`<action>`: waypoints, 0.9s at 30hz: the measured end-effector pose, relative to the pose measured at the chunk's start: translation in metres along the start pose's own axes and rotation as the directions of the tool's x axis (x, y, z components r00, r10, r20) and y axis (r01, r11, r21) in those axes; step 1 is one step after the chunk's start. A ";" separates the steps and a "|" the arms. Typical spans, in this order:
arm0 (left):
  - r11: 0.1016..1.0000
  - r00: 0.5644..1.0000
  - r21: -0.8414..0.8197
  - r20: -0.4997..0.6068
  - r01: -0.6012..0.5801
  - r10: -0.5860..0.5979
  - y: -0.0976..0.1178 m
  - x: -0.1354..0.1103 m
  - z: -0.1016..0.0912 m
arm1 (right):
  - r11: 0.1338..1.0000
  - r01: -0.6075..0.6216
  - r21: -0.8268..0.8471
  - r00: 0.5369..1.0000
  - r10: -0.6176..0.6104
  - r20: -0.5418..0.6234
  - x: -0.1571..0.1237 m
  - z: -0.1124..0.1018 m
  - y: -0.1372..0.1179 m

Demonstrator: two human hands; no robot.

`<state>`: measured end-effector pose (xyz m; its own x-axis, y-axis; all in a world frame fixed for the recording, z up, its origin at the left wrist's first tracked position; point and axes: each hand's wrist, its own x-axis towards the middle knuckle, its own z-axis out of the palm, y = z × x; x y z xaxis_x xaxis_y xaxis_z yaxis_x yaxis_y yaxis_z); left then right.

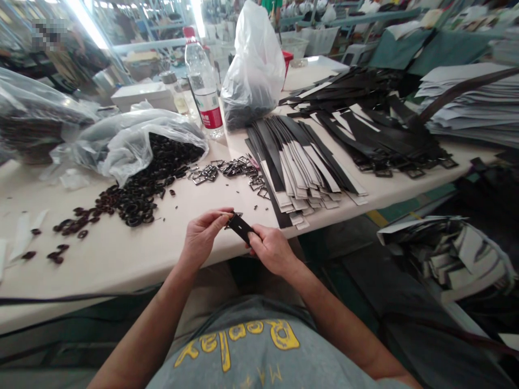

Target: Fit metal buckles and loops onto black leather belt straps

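Note:
Both my hands meet just in front of the table's near edge [121, 270]. My right hand [272, 249] grips a short black strap [240, 227], fingers wrapped round its lower end. My left hand [201, 236] pinches the strap's upper end, where a small metal buckle seems to sit; that part is too small to make out. A scatter of metal buckles [227, 170] lies on the table just beyond my hands. A fanned stack of black straps with white backs [298, 162] lies to the right of them.
A clear bag spills dark brown loops [138, 192] across the left of the table. A water bottle [204, 86] and a full plastic bag [255, 70] stand behind. More black straps [385, 129] and paper stacks [470, 102] lie at right; strap bundles [450, 259] sit lower right.

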<state>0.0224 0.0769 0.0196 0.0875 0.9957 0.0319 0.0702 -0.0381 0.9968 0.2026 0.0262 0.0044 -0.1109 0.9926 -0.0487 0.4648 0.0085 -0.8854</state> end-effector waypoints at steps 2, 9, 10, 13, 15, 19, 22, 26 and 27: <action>0.999 0.998 0.018 0.042 0.036 -0.037 -0.001 -0.004 0.003 | 0.999 0.038 0.025 0.999 -0.038 -0.001 0.001 0.000 -0.001; 0.988 0.990 -0.100 0.095 0.118 -0.108 -0.015 -0.018 0.028 | 0.990 0.083 0.116 0.996 -0.078 -0.045 0.002 0.005 0.002; 0.982 0.989 -0.135 0.072 0.136 -0.127 -0.017 -0.020 0.032 | 0.987 0.083 0.137 0.996 -0.078 -0.046 0.001 0.005 0.003; 0.960 0.986 -0.225 0.013 0.165 -0.166 -0.021 -0.021 0.039 | 0.979 0.103 0.176 0.994 -0.094 -0.060 0.000 0.005 0.003; 0.950 0.987 -0.271 0.002 0.156 -0.161 -0.021 -0.021 0.041 | 0.975 0.122 0.188 0.992 -0.111 -0.066 -0.001 0.004 0.003; 0.920 0.984 -0.354 0.018 0.170 -0.176 -0.020 -0.017 0.040 | 0.971 0.141 0.191 0.989 -0.130 -0.069 -0.001 0.005 0.003; 0.883 0.969 -0.401 0.065 0.243 -0.237 -0.019 -0.014 0.037 | 0.976 0.125 0.180 0.991 -0.116 -0.062 -0.001 0.005 0.004; 0.861 0.958 -0.423 0.070 0.281 -0.278 -0.016 -0.012 0.030 | 0.971 0.130 0.203 0.991 -0.133 0.003 -0.002 0.001 0.008; 0.855 0.956 -0.433 0.062 0.285 -0.288 -0.015 -0.012 0.028 | 0.969 0.135 0.208 0.989 -0.143 0.026 -0.003 0.000 0.008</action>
<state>0.0481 0.0629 0.0019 0.1249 0.9573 -0.2608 -0.3455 0.2883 0.8930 0.2068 0.0237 -0.0027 -0.1994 0.9777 0.0666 0.2527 0.1169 -0.9605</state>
